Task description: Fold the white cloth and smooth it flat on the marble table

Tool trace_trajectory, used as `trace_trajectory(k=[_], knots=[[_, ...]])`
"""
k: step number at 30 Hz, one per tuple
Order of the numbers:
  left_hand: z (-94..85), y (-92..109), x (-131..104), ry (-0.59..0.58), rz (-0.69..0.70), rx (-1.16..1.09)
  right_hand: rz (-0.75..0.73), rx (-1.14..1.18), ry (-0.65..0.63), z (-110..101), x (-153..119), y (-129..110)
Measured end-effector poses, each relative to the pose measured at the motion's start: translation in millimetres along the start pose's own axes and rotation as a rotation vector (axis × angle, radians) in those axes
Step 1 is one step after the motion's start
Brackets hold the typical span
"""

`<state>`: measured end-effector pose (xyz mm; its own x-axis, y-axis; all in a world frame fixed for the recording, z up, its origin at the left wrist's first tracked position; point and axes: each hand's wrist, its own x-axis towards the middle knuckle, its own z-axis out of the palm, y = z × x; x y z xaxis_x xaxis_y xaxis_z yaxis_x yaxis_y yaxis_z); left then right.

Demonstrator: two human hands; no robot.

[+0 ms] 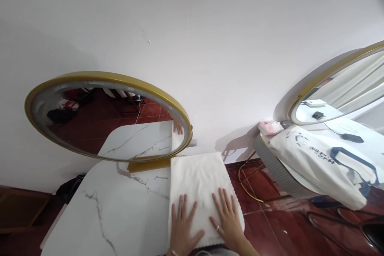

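Touching cloth point(200, 176); bag lettering point(321, 155) illegible

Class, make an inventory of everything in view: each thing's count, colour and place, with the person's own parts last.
cloth: one, white, on the marbled table
marbled table: one, white with grey veins, centre-left
mirrors: two, gold-framed, left and far right
second table: one, whitish, right
tote bag: one, white with dark print, on the second table
packet: one, pink and white, beside the bag
small device: one, black, behind the bag
dark item: one, unclear, left
wooden piece: one, brown, lower left
chair: one, black, partly visible, lower right
wall: one, pale, behind
floor: one, red, below
hands: two, bare, flat on the cloth
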<state>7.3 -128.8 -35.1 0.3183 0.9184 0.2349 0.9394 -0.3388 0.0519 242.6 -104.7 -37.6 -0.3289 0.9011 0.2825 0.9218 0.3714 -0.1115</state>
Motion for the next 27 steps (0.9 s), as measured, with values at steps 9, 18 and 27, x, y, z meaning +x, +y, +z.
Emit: trace_trajectory(k=[9, 18, 27], knots=[[4.9, -22, 53, 0.059, 0.018, -0.031, -0.001, -0.019, -0.037, 7, 49, 11], [-1.1, -31, 77, 0.008, -0.051, -0.087, 0.059, -0.057, -0.117, 6, 78, 9], [-14.4, -7, -34, 0.053, -0.096, -0.121, -0.033, -0.048, 0.018, -6, -3, -45]])
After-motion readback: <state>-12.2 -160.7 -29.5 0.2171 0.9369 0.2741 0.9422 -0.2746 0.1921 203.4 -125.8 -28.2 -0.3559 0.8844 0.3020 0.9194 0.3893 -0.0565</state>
